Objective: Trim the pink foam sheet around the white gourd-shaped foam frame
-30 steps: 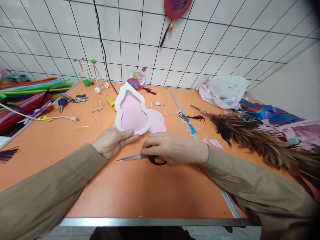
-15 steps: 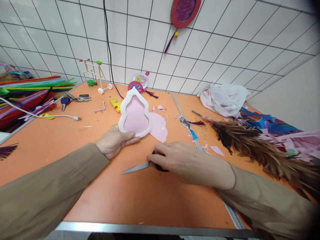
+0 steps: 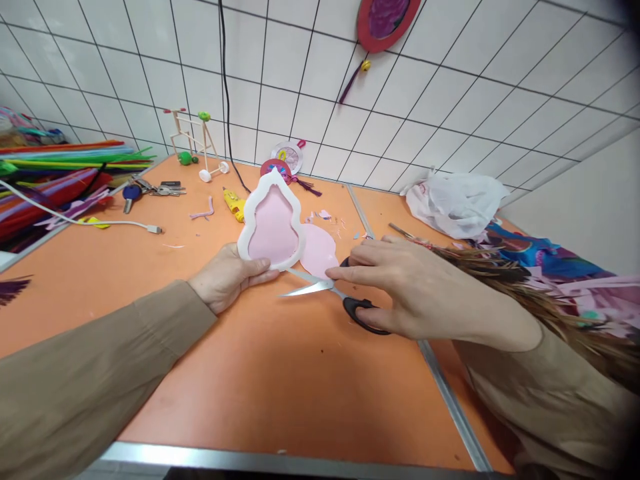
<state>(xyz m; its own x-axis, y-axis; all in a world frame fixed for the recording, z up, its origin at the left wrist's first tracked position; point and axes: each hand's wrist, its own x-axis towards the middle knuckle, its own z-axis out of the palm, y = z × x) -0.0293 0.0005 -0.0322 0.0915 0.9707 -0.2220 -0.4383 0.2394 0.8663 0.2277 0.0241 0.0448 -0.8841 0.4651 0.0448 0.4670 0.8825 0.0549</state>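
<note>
My left hand [image 3: 237,277] is closed on the lower edge of a white gourd-shaped frame [image 3: 246,241], its thumb in front. Pink sheet [image 3: 274,227] fills the frame's opening. A rounded pink piece [image 3: 319,248] shows to the right of the frame; I cannot tell whether the two are joined. In my right hand [image 3: 395,283] are scissors [image 3: 313,288] with black handles, the thumb through one loop and the fingers at the other. Their blades stand apart and point left, the upper one reaching close to the frame's bottom edge and the pink piece.
Behind the frame lie a yellow glue gun [image 3: 233,205] and round tasselled ornaments [image 3: 276,168]. Keys [image 3: 150,189], a cable [image 3: 125,223] and colourful pipe cleaners [image 3: 75,163] are at left. Brown feathers [image 3: 480,267], a white plastic bag [image 3: 455,200] and pink scraps [image 3: 565,293] occupy the right.
My right hand has picked up the scissors from the tabletop, moved up and to the right, and opened the blades. My left hand still holds the frame in nearly the same place.
</note>
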